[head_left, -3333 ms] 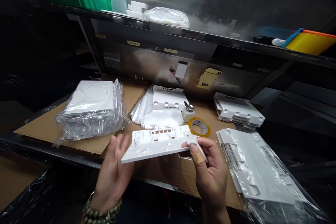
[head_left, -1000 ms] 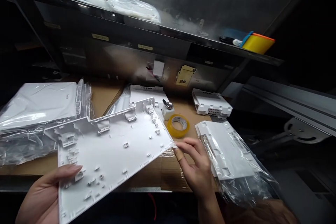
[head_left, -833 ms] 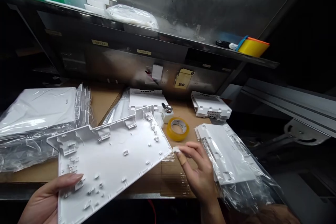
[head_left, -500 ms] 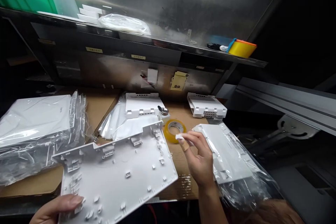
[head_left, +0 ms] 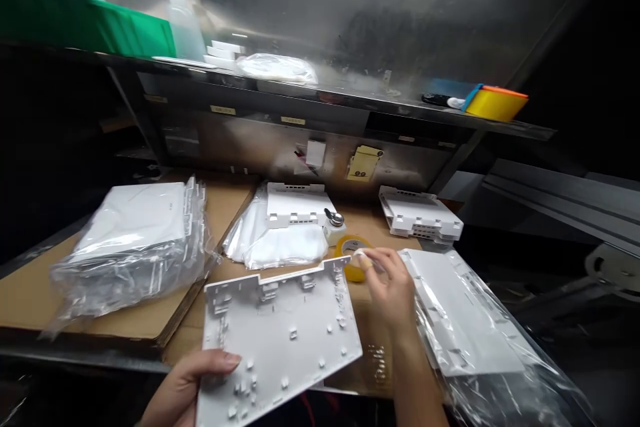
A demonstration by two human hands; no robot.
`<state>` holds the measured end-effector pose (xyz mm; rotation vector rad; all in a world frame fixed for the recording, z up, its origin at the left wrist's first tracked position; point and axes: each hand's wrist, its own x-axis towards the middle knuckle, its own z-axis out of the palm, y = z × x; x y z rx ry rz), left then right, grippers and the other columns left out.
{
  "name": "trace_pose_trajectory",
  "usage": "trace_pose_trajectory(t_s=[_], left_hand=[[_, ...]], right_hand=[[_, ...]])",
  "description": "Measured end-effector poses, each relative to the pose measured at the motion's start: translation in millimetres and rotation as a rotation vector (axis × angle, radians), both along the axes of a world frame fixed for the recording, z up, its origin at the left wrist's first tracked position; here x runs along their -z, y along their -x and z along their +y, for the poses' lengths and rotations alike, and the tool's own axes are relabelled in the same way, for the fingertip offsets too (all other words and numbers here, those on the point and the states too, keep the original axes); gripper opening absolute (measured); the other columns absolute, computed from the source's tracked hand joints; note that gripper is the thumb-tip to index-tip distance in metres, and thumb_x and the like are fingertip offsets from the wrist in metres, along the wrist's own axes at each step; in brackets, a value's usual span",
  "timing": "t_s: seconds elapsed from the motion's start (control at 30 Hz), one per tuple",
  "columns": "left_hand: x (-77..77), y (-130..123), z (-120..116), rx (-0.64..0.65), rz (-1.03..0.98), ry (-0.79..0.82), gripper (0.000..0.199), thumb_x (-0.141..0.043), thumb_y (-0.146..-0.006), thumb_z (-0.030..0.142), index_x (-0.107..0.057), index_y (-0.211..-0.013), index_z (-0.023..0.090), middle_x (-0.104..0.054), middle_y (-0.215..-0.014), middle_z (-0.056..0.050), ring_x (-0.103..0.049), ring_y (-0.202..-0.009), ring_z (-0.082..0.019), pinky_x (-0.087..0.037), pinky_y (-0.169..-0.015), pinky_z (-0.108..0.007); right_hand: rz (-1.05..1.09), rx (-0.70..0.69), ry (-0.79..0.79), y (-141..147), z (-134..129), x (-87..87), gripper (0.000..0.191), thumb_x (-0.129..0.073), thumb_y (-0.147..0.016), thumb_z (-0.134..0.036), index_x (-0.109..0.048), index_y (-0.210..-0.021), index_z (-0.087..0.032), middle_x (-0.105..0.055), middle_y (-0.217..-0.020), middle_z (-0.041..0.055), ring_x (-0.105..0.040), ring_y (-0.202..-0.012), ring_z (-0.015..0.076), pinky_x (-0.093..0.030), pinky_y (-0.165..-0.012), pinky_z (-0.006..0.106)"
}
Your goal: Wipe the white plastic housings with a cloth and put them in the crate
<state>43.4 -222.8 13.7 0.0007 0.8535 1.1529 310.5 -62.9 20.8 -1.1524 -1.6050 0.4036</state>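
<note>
The left hand [head_left: 186, 381] pinches the near left corner of a white moulded plastic shell [head_left: 280, 333], thumb laid flat on the inner face and the other fingers hidden beneath. The shell is held tilted above the cardboard-covered desk [head_left: 35, 300], its matte inside dotted with small clips, posts and ribs, its far edge stepped. The right hand [head_left: 395, 290] pinches a small, soft-looking white wad [head_left: 359, 255] between thumb and fingertips, close to the shell's far right corner; whether they touch, I cannot tell. Behind it lies a glossy amber tape roll [head_left: 355, 275], round and partly covered by the hand, near a squat white container [head_left: 333, 235] with a shiny metal top. Further left, thin, slick clear bags [head_left: 285, 247] fan out beside and in front of slotted white housings [head_left: 300, 201]. More stacked housings [head_left: 423, 213] sit at the back right. A crinkled, plastic-wrapped stack [head_left: 140, 213] stands on the left, and flat white panels in clear film [head_left: 475, 320] lie on the right. Above, a metal shelf [head_left: 350, 97] bears a green bin [head_left: 135, 33] and a translucent bottle [head_left: 185, 30] with a tapering nozzle
</note>
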Motion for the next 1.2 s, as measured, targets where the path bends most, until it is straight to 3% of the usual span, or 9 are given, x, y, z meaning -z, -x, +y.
trace_pose_trajectory(t_s=[0.17,0.3,0.4,0.53,0.67,0.8,0.97,1.1,1.2], left_hand=[[-18.7,-36.6,20.0,-0.109,0.206,-0.093,0.096,-0.081,-0.071,0.004,-0.040,-0.156,0.018,-0.080,-0.112,-0.017,-0.078,-0.089,-0.035,-0.063,-0.084,-0.045],[-30.6,-69.3,32.8,-0.182,0.147,-0.267,0.106,-0.085,-0.073,0.009,-0.030,-0.160,0.035,-0.070,-0.137,-0.009,-0.070,-0.119,-0.032,-0.054,-0.102,-0.042],[-39.2,-82.3,35.8,-0.218,0.046,-0.338,0.104,-0.084,-0.075,0.009,-0.030,-0.159,0.039,-0.064,-0.147,-0.003,-0.054,-0.139,-0.029,-0.041,-0.116,-0.037],[-40.9,-84.4,36.3,-0.154,-0.027,-0.358,0.107,-0.079,-0.080,0.007,-0.019,-0.161,0.042,-0.064,-0.146,-0.004,-0.056,-0.138,-0.030,-0.039,-0.118,-0.043],[-34.5,-80.5,38.8,-0.154,-0.003,-0.355,0.101,-0.078,-0.080,0.006,-0.027,-0.159,0.042,-0.064,-0.147,-0.003,-0.056,-0.137,-0.029,-0.040,-0.118,-0.040],[-30.5,-56.2,35.3,-0.166,0.106,-0.218,0.108,-0.078,-0.078,0.004,-0.017,-0.162,0.035,-0.071,-0.134,-0.013,-0.067,-0.123,-0.037,-0.054,-0.105,-0.052],[-32.8,-7.1,18.9,-0.208,0.064,-0.160,0.102,-0.085,-0.079,0.024,-0.024,-0.161,0.020,-0.072,-0.129,-0.021,-0.070,-0.116,-0.043,-0.054,-0.104,-0.057],[-40.3,13.1,9.4,-0.060,-0.183,-0.318,0.087,-0.074,-0.086,0.051,-0.038,-0.157,0.018,-0.067,-0.138,-0.022,-0.062,-0.126,-0.046,-0.046,-0.111,-0.060],[-44.4,17.8,7.2,-0.039,-0.239,-0.378,0.077,-0.060,-0.093,0.059,-0.041,-0.156,0.018,-0.066,-0.139,-0.020,-0.058,-0.131,-0.044,-0.042,-0.113,-0.060]], right_hand=[[0.020,-0.115,-0.170,29.4,-24.7,-27.5,0.013,-0.068,-0.096,-0.024,-0.075,-0.106,-0.025,-0.069,-0.100,0.0044,-0.068,-0.095,0.0188,-0.058,-0.076,0.030],[0.009,-0.308,-0.352,69.1,-55.6,-53.2,0.024,-0.067,-0.093,-0.010,-0.071,-0.111,-0.024,-0.066,-0.101,0.0041,-0.065,-0.097,0.0176,-0.056,-0.084,0.032],[-0.047,-0.302,-0.405,79.9,-54.1,-54.0,0.026,-0.067,-0.093,-0.008,-0.071,-0.113,-0.024,-0.065,-0.101,0.0044,-0.063,-0.095,0.0186,-0.054,-0.086,0.035],[-0.031,-0.186,-0.388,74.1,-44.1,-47.1,0.024,-0.066,-0.094,-0.010,-0.071,-0.112,-0.024,-0.064,-0.103,0.0053,-0.063,-0.096,0.0192,-0.053,-0.085,0.034],[-0.064,-0.271,-0.407,75.7,-42.4,-44.1,0.025,-0.066,-0.094,-0.011,-0.071,-0.114,-0.025,-0.066,-0.103,0.0049,-0.064,-0.098,0.0196,-0.053,-0.087,0.035],[-0.148,-0.090,-0.206,58.6,-1.7,-24.6,0.021,-0.059,-0.099,-0.036,-0.073,-0.110,-0.025,-0.071,-0.105,0.0058,-0.066,-0.100,0.0211,-0.053,-0.088,0.035],[-0.245,0.211,0.146,12.1,68.7,29.4,0.041,-0.058,-0.087,-0.055,-0.069,-0.103,-0.019,-0.072,-0.094,0.0118,-0.062,-0.095,0.0316,-0.048,-0.087,0.047],[-0.376,0.218,0.302,6.0,83.6,62.6,0.033,-0.058,-0.078,-0.056,-0.064,-0.080,-0.023,-0.071,-0.084,0.0132,-0.056,-0.094,0.0364,-0.041,-0.089,0.055],[-0.425,0.198,0.323,11.8,79.5,65.2,0.036,-0.052,-0.081,-0.057,-0.065,-0.081,-0.023,-0.072,-0.092,0.0161,-0.053,-0.102,0.0400,-0.038,-0.093,0.058]])
